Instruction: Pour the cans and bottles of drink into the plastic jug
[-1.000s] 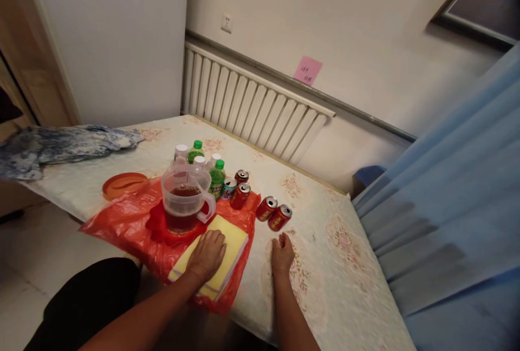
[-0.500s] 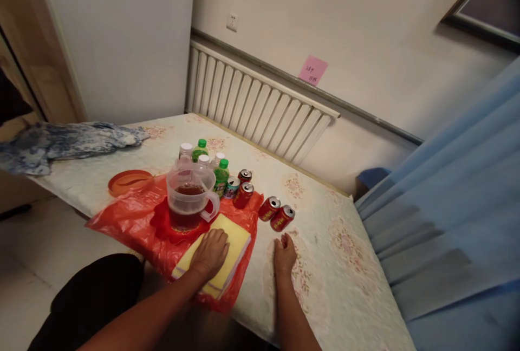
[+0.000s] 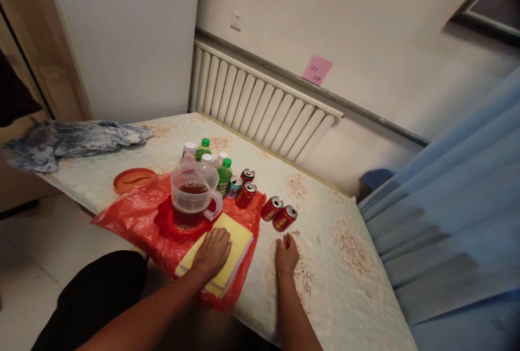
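My left hand [image 3: 213,252] lies flat, fingers stretched out, on a folded yellow cloth [image 3: 238,231]. Beneath the cloth spreads a red plastic bag [image 3: 130,209]. Beside the cloth, a clear plastic jug [image 3: 190,205] of brown liquid stands in a red scalloped dish [image 3: 164,221]. My right hand [image 3: 287,255] rests on its side on the table, loosely curled with a gap between thumb and fingers, and holds nothing. Just beyond it are two opened red cans, one left [image 3: 272,209] and one right [image 3: 285,219].
Behind the jug stand several bottles, among them a green-capped bottle [image 3: 225,176], along with a red can [image 3: 246,195] and a teal can [image 3: 234,187]. An orange lid [image 3: 134,180] and a crumpled blue-white cloth [image 3: 93,142] lie left on the floral-covered table [image 3: 325,286]. A radiator [image 3: 260,104] backs it.
The camera view has shifted slightly, so everything sits a little further right in the picture. Both hands keep their places on the cloth and the table.
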`<state>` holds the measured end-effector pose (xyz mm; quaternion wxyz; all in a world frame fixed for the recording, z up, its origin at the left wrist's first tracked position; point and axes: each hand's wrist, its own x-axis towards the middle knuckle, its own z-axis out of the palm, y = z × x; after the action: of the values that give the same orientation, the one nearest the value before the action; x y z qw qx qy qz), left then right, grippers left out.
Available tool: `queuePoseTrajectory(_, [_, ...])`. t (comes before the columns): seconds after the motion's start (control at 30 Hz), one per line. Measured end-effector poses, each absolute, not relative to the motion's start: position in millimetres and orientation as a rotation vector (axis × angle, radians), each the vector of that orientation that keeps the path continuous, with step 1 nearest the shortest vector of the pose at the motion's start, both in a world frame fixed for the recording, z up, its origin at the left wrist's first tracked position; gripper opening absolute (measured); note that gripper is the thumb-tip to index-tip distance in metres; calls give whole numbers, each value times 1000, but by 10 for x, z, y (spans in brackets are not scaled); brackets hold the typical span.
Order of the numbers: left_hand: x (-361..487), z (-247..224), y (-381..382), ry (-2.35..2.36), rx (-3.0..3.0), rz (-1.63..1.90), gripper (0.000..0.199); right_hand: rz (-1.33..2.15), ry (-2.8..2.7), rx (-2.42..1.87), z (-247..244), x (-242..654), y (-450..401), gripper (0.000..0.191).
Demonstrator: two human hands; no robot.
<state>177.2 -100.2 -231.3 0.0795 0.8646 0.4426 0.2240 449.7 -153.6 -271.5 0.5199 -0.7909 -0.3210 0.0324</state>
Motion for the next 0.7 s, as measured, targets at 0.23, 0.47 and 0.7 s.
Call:
queuePoseTrajectory(0.23, [1769, -2312, -1006, 1322, 2592, 655, 17, 85, -796, -1868, -2693, 4445, -1561, 56])
queuePoseTrajectory(0.47, [1762, -2331, -1002, 1299, 2585, 692, 17, 122, -896, -1767, -2557, 4099, -1416, 52])
queuePoseTrajectory(0.7, [1757, -2375, -991, 1262, 2591, 737, 19, 200, -1112, -1636, -2161, 3669, -695, 59])
